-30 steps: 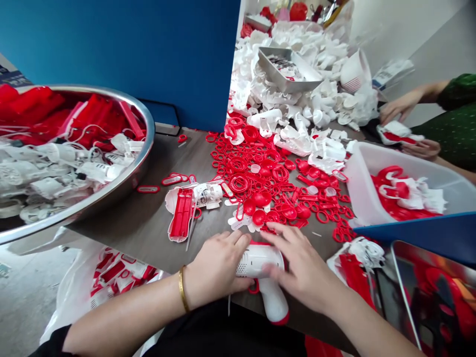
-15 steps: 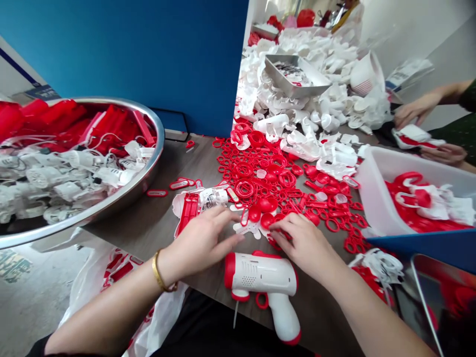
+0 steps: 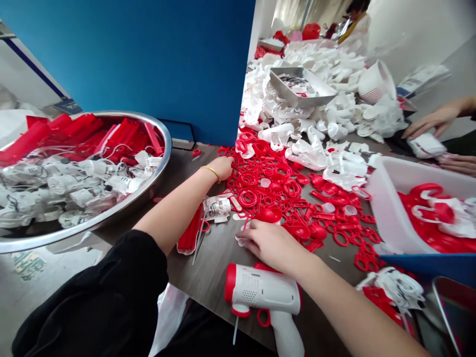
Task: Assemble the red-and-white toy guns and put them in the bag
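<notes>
My left hand, with a gold bangle on its wrist, reaches to the left edge of a heap of red plastic rings and loops, its fingertips on the heap. My right hand rests on the table, fingertips on a small white plastic piece. Just below it lies a white-and-red plastic pistol-shaped device, not held. Under my left forearm lie a long red plastic part and a white printed piece.
A steel basin holds red and white parts at left. A white tub of red parts stands at right. Beyond, white plastic shells surround a metal tray. A co-worker's hands handle a white piece at far right.
My left hand has moved away from the device, forward to the far side of the red heap. My right hand has shifted left onto the white piece. The device has stayed on the table.
</notes>
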The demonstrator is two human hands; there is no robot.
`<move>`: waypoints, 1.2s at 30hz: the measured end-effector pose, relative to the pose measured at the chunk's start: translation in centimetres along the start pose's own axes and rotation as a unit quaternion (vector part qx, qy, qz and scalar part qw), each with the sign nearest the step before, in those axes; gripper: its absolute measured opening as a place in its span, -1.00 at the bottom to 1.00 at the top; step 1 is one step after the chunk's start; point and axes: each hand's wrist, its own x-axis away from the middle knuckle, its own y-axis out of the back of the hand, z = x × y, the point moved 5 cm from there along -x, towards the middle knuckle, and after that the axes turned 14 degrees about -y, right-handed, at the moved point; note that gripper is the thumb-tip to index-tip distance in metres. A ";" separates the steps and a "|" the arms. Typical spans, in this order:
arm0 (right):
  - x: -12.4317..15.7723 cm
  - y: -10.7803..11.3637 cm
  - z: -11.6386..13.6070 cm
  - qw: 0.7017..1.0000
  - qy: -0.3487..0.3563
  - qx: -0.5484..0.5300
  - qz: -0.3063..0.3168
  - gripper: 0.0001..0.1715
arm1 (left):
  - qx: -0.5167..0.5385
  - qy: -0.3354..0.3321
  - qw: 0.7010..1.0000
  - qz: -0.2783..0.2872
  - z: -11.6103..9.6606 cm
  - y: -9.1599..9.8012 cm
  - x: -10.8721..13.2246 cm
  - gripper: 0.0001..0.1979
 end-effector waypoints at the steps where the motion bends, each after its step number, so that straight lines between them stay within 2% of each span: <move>1: -0.7 -0.3 0.1 1.000 0.003 0.025 0.011 -0.74 | -0.002 -0.009 1.000 -0.013 -0.5 0.2 1.3 -0.64; 4: -1.3 -0.8 -1.3 0.999 -0.007 0.036 0.011 -0.79 | -0.001 -0.043 0.999 -0.030 -2.1 0.0 6.1 -0.62; 7: -0.5 -1.1 -3.4 0.999 -0.039 0.020 0.014 -0.83 | 0.047 -0.096 0.994 -0.027 -3.6 -1.5 11.0 -0.70; 9: -0.4 -0.8 -3.7 0.998 -0.056 0.014 0.017 -0.83 | 0.101 -0.116 0.987 -0.047 -4.5 -2.3 13.4 -0.73; 11: -1.3 0.1 -2.7 0.997 -0.071 0.016 -0.011 -0.80 | 0.141 -0.127 0.980 -0.068 -5.1 -2.6 14.6 -0.75; 14: -4.1 1.6 -0.3 0.988 -0.113 0.090 -0.064 -0.68 | 0.163 -0.129 0.974 -0.089 -5.4 -1.9 14.8 -0.77; 16: -5.8 2.0 0.7 0.978 -0.137 0.141 -0.064 -0.66 | 0.151 -0.102 0.978 -0.104 -4.4 -1.1 14.7 -0.76; 19: -6.8 1.9 0.2 0.973 -0.160 0.158 -0.058 -0.70 | 0.082 0.013 0.991 -0.108 -0.7 -0.7 15.3 -0.71; 21: -6.5 1.6 -0.6 0.970 -0.170 0.160 -0.064 -0.72 | 0.038 0.099 0.991 -0.083 2.2 -1.2 16.0 -0.64; 24: -5.9 1.2 -0.9 0.971 -0.163 0.159 -0.077 -0.71 | 0.024 0.146 0.988 -0.043 4.4 -2.5 15.7 -0.61; 26: -6.0 1.0 -0.2 0.974 -0.143 0.157 -0.083 -0.69 | 0.033 0.124 0.991 -0.031 3.9 -3.0 14.3 -0.66; 29: -6.7 1.1 0.4 0.976 -0.122 0.156 -0.088 -0.75 | 0.050 0.057 0.997 -0.012 1.2 -3.3 11.2 -0.71; 33: -6.5 1.4 -1.3 0.974 -0.132 0.146 -0.108 -0.72 | 0.086 -0.035 0.996 -0.004 -2.9 -2.9 8.3 -0.74; 36: -4.3 2.2 -2.7 0.974 -0.089 0.069 -0.199 -0.73 | 0.101 -0.055 0.992 -0.046 -4.7 -1.5 8.5 -0.75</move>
